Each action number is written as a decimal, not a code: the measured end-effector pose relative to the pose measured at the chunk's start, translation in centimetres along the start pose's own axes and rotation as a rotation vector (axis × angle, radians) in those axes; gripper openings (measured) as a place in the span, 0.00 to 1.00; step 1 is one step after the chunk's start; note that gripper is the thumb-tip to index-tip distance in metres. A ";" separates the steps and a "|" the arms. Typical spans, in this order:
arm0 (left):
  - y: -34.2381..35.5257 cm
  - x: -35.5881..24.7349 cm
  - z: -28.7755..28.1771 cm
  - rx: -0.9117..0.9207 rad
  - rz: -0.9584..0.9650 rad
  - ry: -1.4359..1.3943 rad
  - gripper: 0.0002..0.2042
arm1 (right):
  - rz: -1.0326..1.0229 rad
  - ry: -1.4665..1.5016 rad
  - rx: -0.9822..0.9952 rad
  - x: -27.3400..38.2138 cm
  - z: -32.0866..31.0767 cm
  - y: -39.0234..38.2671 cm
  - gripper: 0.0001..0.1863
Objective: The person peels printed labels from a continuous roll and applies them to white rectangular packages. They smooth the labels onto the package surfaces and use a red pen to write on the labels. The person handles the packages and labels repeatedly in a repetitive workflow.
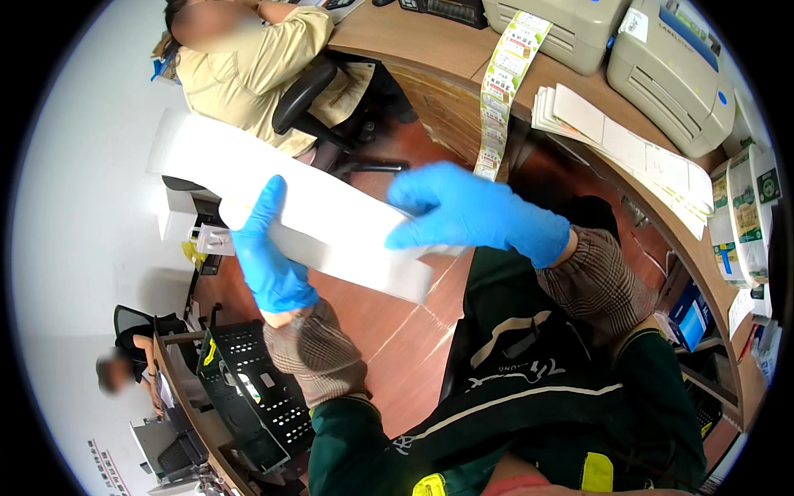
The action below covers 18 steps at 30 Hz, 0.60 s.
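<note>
A long band of white paper strips (322, 231) lies slantwise across the middle, its upper end reaching the upper left. My left hand (269, 248), in a blue glove, grips the band at its near side, thumb on the white surface. My right hand (475, 211), also gloved, is at the band's right part with curved fingers and thumb against the paper; how firmly it holds is unclear. A printed label strip (504, 91) hangs from a grey printer (546, 37) beyond my right hand.
A wooden desk (405, 37) curves along the top and right, bearing a second printer (666, 78), paper sheets (604, 124) and label rolls (740, 215). A person in yellow (240, 91) sits at upper left beside a chair (302, 99); another (141, 364) sits lower left near a black perforated case (248, 397).
</note>
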<state>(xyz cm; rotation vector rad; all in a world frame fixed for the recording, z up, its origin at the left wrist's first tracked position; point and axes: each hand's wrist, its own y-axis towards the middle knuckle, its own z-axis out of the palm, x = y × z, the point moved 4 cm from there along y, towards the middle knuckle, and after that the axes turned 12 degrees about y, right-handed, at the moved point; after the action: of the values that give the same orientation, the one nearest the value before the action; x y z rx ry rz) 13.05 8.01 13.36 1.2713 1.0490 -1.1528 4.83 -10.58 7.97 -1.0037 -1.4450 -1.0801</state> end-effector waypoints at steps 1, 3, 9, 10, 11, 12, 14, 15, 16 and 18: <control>0.6 0.0 -0.5 -0.036 -0.038 0.004 0.22 | 0.056 -0.010 0.034 -1.5 0.1 -0.7 0.18; 1.8 0.1 -1.6 -0.014 -0.055 -0.007 0.25 | 0.177 0.061 0.101 -4.1 0.4 -2.0 0.21; 6.8 2.8 -5.0 0.045 -0.176 -0.032 0.19 | 0.394 0.366 0.264 -7.3 2.7 -6.8 0.19; 8.2 4.1 -5.2 0.058 -0.188 -0.040 0.19 | 0.486 0.329 0.251 -8.2 2.1 -8.2 0.17; 8.9 4.3 -7.4 0.022 -0.183 -0.031 0.18 | 0.564 0.289 0.292 -6.8 2.2 -8.2 0.15; 10.1 5.2 -7.6 0.048 -0.231 -0.047 0.18 | 0.476 0.395 0.352 -7.3 2.5 -8.7 0.15; 12.0 7.5 -8.3 0.038 -0.333 -0.080 0.18 | 0.287 0.606 0.467 -9.4 2.5 -9.8 0.17; 12.5 8.4 -9.2 0.015 -0.358 -0.073 0.18 | 0.360 0.669 0.471 -8.7 2.5 -9.7 0.17; 12.5 9.5 -9.9 0.037 -0.354 -0.058 0.18 | 0.433 0.731 0.475 -7.2 2.2 -9.7 0.16; 11.9 11.4 -9.1 0.114 -0.351 -0.039 0.19 | 0.506 0.767 0.427 -4.6 0.9 -9.3 0.17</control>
<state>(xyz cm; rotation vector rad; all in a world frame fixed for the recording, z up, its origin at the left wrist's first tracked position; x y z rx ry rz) 26.82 16.05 3.41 1.1749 1.2236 -1.5155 -3.74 -12.17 2.29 -0.5042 -0.6875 -0.6264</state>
